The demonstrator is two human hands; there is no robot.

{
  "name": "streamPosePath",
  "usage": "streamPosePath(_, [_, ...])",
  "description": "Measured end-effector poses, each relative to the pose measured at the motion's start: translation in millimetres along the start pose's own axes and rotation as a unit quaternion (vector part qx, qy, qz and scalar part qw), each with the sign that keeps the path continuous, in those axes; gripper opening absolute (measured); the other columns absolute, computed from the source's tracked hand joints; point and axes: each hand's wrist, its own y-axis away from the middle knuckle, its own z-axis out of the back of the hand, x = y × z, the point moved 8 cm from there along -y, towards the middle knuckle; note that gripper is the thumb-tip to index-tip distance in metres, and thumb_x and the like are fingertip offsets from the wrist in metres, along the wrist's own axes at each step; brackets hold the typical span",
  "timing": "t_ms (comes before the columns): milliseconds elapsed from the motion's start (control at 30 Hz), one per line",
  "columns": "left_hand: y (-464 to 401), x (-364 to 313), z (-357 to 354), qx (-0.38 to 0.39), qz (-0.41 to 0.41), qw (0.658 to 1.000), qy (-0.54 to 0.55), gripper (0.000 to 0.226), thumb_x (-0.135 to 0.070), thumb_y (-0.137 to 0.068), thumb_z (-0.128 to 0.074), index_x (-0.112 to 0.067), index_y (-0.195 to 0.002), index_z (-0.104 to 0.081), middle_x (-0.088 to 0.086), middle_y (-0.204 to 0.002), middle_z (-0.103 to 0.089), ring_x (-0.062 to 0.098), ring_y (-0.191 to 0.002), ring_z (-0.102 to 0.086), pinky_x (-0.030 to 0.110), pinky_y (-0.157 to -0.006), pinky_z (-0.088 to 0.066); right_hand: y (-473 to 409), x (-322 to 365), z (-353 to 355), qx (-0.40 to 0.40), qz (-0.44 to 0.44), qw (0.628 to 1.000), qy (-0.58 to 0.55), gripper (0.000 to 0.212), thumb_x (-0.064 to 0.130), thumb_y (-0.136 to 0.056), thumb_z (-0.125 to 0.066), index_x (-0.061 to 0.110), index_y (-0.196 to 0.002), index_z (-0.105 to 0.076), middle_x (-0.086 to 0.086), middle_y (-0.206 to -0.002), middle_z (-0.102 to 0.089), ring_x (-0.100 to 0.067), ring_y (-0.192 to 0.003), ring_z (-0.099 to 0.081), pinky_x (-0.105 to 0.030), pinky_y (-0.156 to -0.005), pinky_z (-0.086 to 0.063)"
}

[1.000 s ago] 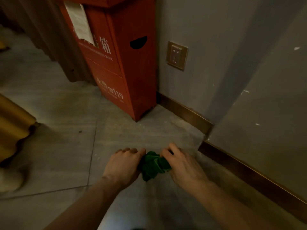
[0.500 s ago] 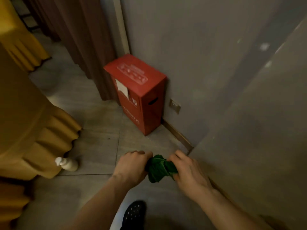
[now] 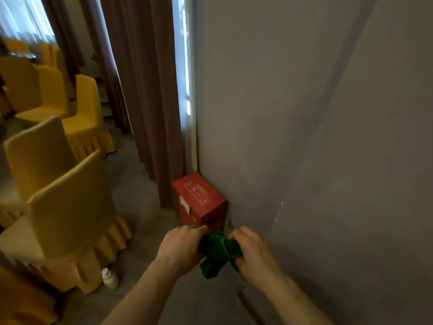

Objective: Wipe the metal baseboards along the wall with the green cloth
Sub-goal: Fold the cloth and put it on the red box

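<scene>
I had my left hand (image 3: 181, 248) and right hand (image 3: 254, 250) both bunched around the green cloth (image 3: 216, 253), so loose folds risked slipping free.

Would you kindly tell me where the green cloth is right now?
In the head view, low centre: the green cloth is bunched between the left hand and right hand, just before the red box.

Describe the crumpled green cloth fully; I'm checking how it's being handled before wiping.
The crumpled green cloth is a dark green, soft-looking fabric, bunched into folds rather than spread flat. It is held in the air between both hands: the left hand grips its left side, the right hand grips its right side. A loose lobe hangs down below the hands. It touches neither floor nor wall, and sits in front of the red box.
</scene>
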Motion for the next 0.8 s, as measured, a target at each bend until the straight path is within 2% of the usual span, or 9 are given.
streamPosePath(67, [-2.3, -1.7, 26.6, -0.014, 0.009, 1.000, 0.009, 0.030, -0.041, -0.081, -0.069, -0.037, -0.108, -0.057, -0.010, -0.103, -0.069, 0.020, -0.093, -0.068, 0.035, -0.069, -0.048, -6.1, 10.0, 22.6, -0.012, 0.009, 1.000, -0.002, 0.034, 0.011, -0.079, -0.066, 0.027, -0.108, -0.056, 0.005, -0.111, -0.055, -0.023, -0.098, -0.060, -0.031, -0.073, -0.045])
streamPosePath(200, [-16.8, 8.4, 64.5, -0.027, 0.008, 0.999, 0.023, 0.027, -0.039, -0.086, -0.072, -0.038, -0.109, -0.058, -0.011, -0.106, -0.067, 0.015, -0.096, -0.066, 0.035, -0.078, -0.054, -33.2, 26.8, 53.6, -0.047, 0.018, 0.999, 0.004, 0.038, 0.008, -0.079, -0.068, 0.027, -0.110, -0.058, 0.007, -0.114, -0.055, -0.019, -0.099, -0.060, -0.022, -0.073, -0.038])
streamPosePath(300, [-34.2, 25.7, 77.1, -0.033, 0.012, 0.999, 0.027, 0.029, -0.036, -0.088, -0.072, -0.036, -0.113, -0.058, -0.009, -0.110, -0.067, 0.016, -0.099, -0.066, 0.038, -0.083, -0.056, -59.1, 34.0, 60.0, -0.059, 0.013, 0.998, 0.006, 0.040, 0.009, -0.078, -0.069, 0.025, -0.112, -0.057, 0.006, -0.116, -0.055, -0.019, -0.101, -0.059, -0.027, -0.077, -0.045])
streamPosePath(500, [-88.4, 86.9, 86.5, -0.035, -0.005, 0.999, 0.038, 0.029, -0.036, -0.089, -0.073, -0.034, -0.114, -0.057, -0.008, -0.109, -0.067, 0.017, -0.099, -0.066, 0.040, -0.084, -0.057, -133.9, 53.2, 47.6, -0.064, 0.005, 0.998, 0.011, 0.039, 0.006, -0.080, -0.067, 0.026, -0.112, -0.057, 0.006, -0.114, -0.054, -0.019, -0.099, -0.059, -0.026, -0.073, -0.044])
streamPosePath(633, [-124.1, 132.5, 84.1, -0.020, -0.017, 0.998, 0.050, 0.028, -0.038, -0.090, -0.072, -0.033, -0.112, -0.056, -0.007, -0.109, -0.067, 0.017, -0.098, -0.066, 0.040, -0.084, -0.056, -185.2, 65.2, 36.3, -0.062, -0.011, 0.998, 0.008, 0.039, 0.005, -0.081, -0.065, 0.026, -0.114, -0.057, 0.006, -0.116, -0.054, -0.018, -0.099, -0.059, -0.028, -0.076, -0.048])
streamPosePath(800, [-172.2, 178.7, 73.4, -0.016, -0.018, 0.998, 0.053, 0.025, -0.035, -0.089, -0.071, -0.036, -0.107, -0.054, -0.008, -0.104, -0.067, 0.016, -0.092, -0.066, 0.037, -0.076, -0.055, -241.2, 69.1, 12.0, -0.056, -0.034, 0.998, -0.008, 0.039, 0.002, -0.082, -0.065, 0.022, -0.115, -0.059, 0.003, -0.119, -0.054, -0.020, -0.103, -0.058, -0.028, -0.081, -0.047])
